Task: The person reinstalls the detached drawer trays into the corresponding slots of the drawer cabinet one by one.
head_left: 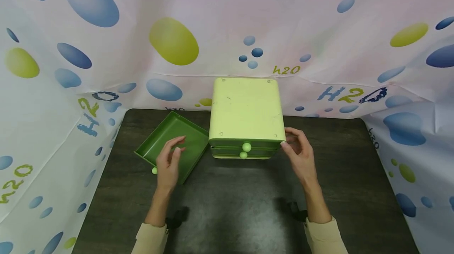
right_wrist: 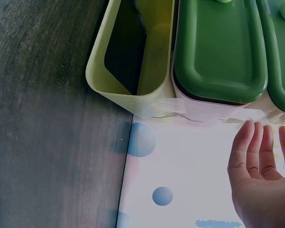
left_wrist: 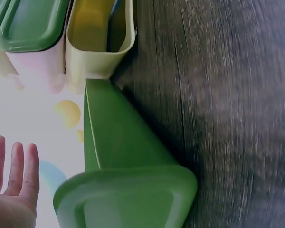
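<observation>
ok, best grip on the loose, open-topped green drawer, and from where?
Likely the drawer's left side wall, pinched from above with the left hand: the open top faces up, baring that thin rim, while its right corner crowds the boxy pale-yellow cabinet.

Hands (head_left: 168,167) (head_left: 302,159), left over green drawer (head_left: 195,143), right at yellow cabinet (head_left: 247,108).

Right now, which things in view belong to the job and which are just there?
In the job:
- cabinet
- two drawers in it
- loose drawer
- left hand, above loose drawer
- right hand, at cabinet's corner

Just there:
- table
- printed backdrop
</observation>
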